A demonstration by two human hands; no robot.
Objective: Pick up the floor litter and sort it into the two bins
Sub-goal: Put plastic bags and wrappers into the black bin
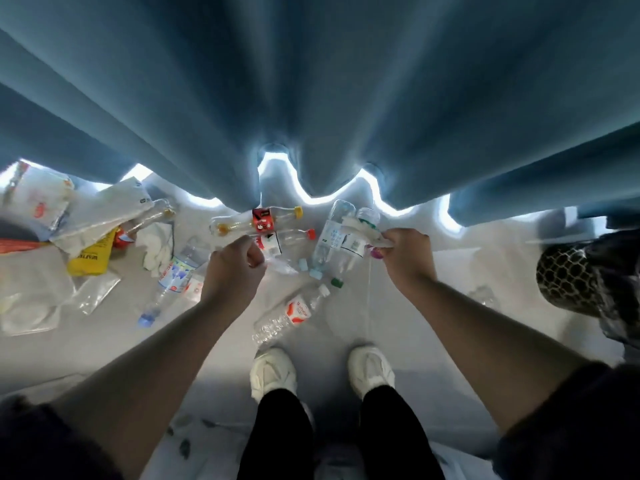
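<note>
right hand [408,258] fingers clamped on crumpled white paper [360,230], left hand [239,268] fingers curled on a clear wrapper [282,268], both above the bottles [301,311] littering the floor [450,306]; best keep grips tight, swing right to mesh bin [568,282].

The curtain [311,98] hangs at the far edge of the floor [450,299]. Right below its hem lies a labelled bottle [258,220]. Under its left end is a heap of bags and wrappers [100,216], and by its right end a mesh bin [568,278]. Nearer than the curtain, a crushed bottle [287,313] lies just before the shoes [273,372].
</note>
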